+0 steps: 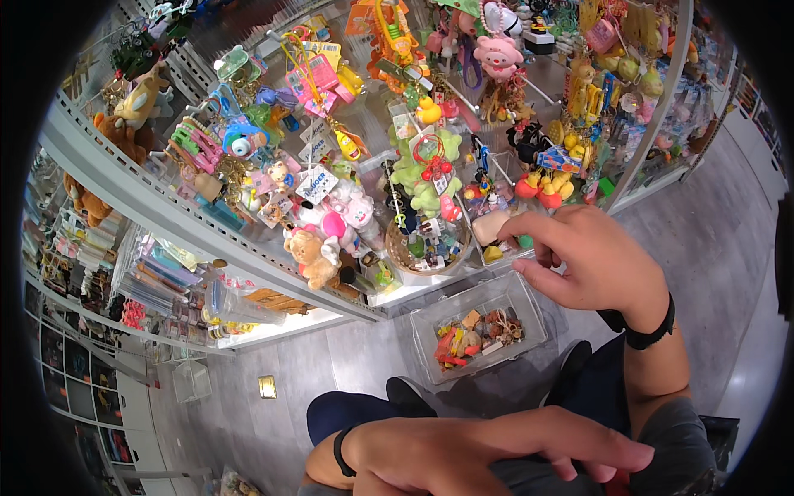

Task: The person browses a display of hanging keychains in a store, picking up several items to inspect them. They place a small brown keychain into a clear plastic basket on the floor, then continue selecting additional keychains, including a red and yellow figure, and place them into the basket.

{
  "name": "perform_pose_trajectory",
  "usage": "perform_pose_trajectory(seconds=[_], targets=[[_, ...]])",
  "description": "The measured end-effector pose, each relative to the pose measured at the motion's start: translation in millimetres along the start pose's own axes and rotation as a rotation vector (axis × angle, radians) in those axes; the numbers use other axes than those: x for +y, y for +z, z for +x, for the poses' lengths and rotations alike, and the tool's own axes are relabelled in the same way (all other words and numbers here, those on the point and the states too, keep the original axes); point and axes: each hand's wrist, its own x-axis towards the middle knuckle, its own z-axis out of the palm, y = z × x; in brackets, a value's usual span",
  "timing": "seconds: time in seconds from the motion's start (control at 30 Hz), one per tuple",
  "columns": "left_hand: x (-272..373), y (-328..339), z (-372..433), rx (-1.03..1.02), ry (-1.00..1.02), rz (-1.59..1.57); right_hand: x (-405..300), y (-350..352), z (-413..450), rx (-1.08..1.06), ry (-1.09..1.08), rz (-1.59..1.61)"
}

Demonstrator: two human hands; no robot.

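Note:
My right hand (577, 257) reaches over a clear plastic box (510, 255) on the lowest shelf, thumb and forefinger apart beside a pale beige block-like item (489, 227). Whether they touch it is unclear. A yellow piece (493, 253) and a green one lie in the same box. Left of it stands a round woven basket (391, 248) of small trinkets. My left hand (496, 443) is low in the view over my lap, fingers stretched to the right; nothing shows in it, though its underside is hidden. A clear plastic bin (428, 366) with small figures sits on the floor before me.
Hooks above the shelf carry dense keychains, among them a plush bear (312, 255), green plush charms (428, 180) and a pink pig charm (498, 57). A slotted metal upright (211, 217) runs down the left. A gold-coloured card-like piece (267, 387) lies on the floor.

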Motion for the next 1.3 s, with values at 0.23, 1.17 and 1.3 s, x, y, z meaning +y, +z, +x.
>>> perform_pose_trajectory(seconds=[0.23,1.17,1.3], targets=[[21,24,9,0.242,-0.236,-0.313,-3,-1,0,-0.021,0.010,0.024],[56,19,14,0.080,-0.365,0.633,-2,10,-1,-0.062,0.022,0.003],[63,2,23,0.098,-0.326,0.787,-3,10,-2,-0.072,0.028,-0.009]])
